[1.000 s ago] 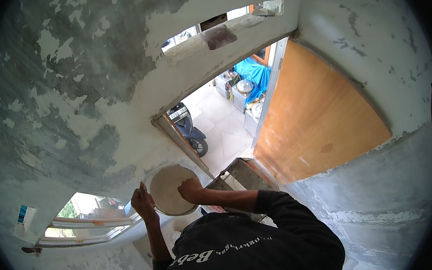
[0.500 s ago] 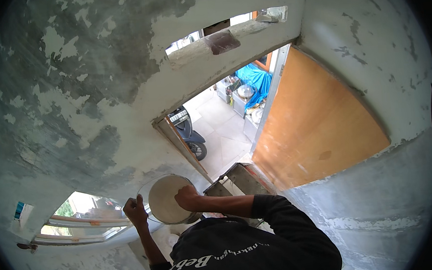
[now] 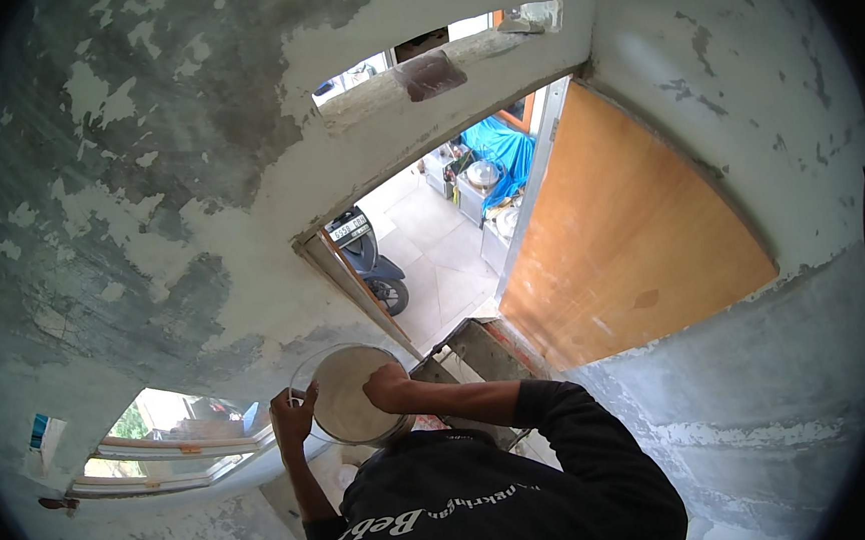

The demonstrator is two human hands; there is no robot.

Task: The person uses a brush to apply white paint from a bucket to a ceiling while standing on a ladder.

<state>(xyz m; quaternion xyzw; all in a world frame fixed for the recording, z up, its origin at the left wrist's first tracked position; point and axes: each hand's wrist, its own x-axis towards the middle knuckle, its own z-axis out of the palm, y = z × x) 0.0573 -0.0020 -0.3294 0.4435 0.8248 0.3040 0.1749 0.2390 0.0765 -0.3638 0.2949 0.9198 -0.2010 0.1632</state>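
Observation:
A round bucket [image 3: 351, 428] of pale, smooth, plaster-like material [image 3: 346, 396] is in front of my chest. At its left side, my left hand [image 3: 292, 418] is closed on the bucket's edge, where the thin wire handle loops past. My right hand [image 3: 388, 387] is a fist over the bucket's right part, knuckles at the pale material. Whatever those fingers grip, if anything, is hidden from this view. My right forearm crosses the rim from the right.
An orange-brown wooden door [image 3: 630, 226] stands ajar at the right. Beyond the doorway are a parked motorcycle [image 3: 372, 264] and a blue tarp [image 3: 505, 155]. A patchy plastered wall [image 3: 165, 168] fills the left, with a low window [image 3: 178, 428]. A dark-framed platform [image 3: 474, 357] is beside the bucket.
The bucket and both hands sit slightly farther right in view, while the doorway and walls have shifted slightly up and left. My left hand is closer against the bucket's edge.

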